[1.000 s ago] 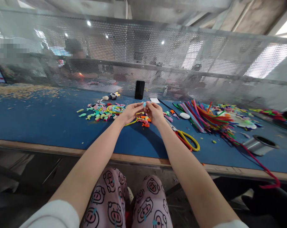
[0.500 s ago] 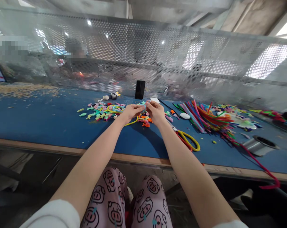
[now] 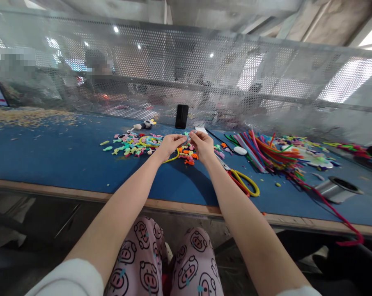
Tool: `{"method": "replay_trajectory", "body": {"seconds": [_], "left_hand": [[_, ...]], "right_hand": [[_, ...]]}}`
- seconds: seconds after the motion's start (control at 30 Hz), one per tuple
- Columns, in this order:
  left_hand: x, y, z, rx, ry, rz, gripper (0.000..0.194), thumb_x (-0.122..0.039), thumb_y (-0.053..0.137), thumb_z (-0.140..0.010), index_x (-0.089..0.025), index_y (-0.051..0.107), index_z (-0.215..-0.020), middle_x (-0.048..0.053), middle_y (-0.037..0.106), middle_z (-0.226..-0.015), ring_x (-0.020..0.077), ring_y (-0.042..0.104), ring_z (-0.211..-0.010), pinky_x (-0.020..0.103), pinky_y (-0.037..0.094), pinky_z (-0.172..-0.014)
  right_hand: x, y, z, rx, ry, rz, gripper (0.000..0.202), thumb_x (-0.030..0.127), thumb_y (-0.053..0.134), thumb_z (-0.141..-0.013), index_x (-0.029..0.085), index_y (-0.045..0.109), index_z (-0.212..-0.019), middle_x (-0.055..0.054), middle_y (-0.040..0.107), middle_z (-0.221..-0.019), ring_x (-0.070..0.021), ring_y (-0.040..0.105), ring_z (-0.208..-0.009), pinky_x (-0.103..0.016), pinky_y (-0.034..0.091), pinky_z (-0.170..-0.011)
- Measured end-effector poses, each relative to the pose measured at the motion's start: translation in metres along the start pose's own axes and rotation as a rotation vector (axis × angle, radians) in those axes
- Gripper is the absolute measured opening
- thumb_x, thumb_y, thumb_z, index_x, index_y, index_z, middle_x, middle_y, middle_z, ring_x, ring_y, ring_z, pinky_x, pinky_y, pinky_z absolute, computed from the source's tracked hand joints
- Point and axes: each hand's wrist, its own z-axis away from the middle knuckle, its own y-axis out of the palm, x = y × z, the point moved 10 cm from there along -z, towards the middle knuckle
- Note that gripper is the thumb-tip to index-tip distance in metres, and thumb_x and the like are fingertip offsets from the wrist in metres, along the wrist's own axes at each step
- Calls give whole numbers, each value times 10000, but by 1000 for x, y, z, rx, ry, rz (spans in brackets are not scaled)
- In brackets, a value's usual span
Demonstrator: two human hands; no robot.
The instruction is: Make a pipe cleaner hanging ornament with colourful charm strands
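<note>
Above the middle of the table, my left hand [image 3: 171,145] and my right hand [image 3: 202,144] meet almost fingertip to fingertip. Both are closed in a pinch on a small light-blue pipe cleaner [image 3: 187,140], most of which the fingers cover. Beneath and to the left of them spreads a pile of small twisted pipe-cleaner pieces [image 3: 129,144] in green, pink and yellow. Orange pieces [image 3: 189,156] lie just below my hands. A light-blue loop [image 3: 153,141] rests by my left hand. Scissors [image 3: 246,183] with yellow and red handles lie beside my right forearm.
To the right lie a bundle of long coloured pipe cleaners [image 3: 253,150], a white oval object [image 3: 239,151] and a metal spool [image 3: 337,190]. A black phone [image 3: 181,116] leans against the perforated metal screen [image 3: 155,53]. A small plush-like figure [image 3: 144,124] lies at the back.
My hands stay in nearly the same place, with only slight finger movement around the light-blue pipe cleaner. Nothing else has visibly moved.
</note>
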Motion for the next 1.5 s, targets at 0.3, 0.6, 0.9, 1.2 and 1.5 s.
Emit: {"method": "replay_trajectory", "body": {"seconds": [0.3, 0.6, 0.9, 1.2, 1.5], "left_hand": [[16, -5, 2, -67, -192, 158, 183, -276, 825, -686, -140, 704, -711, -2, 642, -645, 101, 579, -636, 250, 461, -665], [33, -3, 2, 23, -334, 140, 185, -266, 799, -692, -138, 674, -739, 33, 687, -716, 122, 627, -665, 284, 487, -717], [26, -11, -1, -81, -265, 196, 157, -276, 792, -682, -166, 689, -726, 33, 694, -741, 132, 610, -717, 261, 447, -667], [20, -14, 3, -153, -217, 187, 248, -300, 844, -673, -192, 706, -848, -10, 652, -742, 119, 597, -728, 260, 460, -682], [2, -10, -1, -141, 24, 136, 313, -322, 853, -671, -141, 694, -870, 31, 712, -817, 131, 636, -793, 299, 501, -838]], "right_hand": [[16, 6, 5, 36, -127, 142, 271, 436, 786, -686, 205, 675, -774, 48, 610, -629, -87, 501, -578, -231, 422, -576], [22, 13, 9, 80, -170, 223, 241, 417, 766, -705, 211, 675, -792, 31, 624, -683, -119, 547, -639, -259, 443, -638], [19, 18, 12, 121, -127, 232, 234, 420, 775, -711, 220, 661, -754, 17, 632, -672, -131, 559, -628, -273, 447, -626], [25, 16, 12, 106, -253, 347, 174, 389, 724, -728, 227, 681, -777, -11, 671, -721, -169, 586, -677, -315, 489, -681], [20, 17, 14, 86, -230, 350, 149, 357, 723, -702, 226, 678, -755, -9, 657, -696, -174, 576, -661, -325, 468, -676]]}}
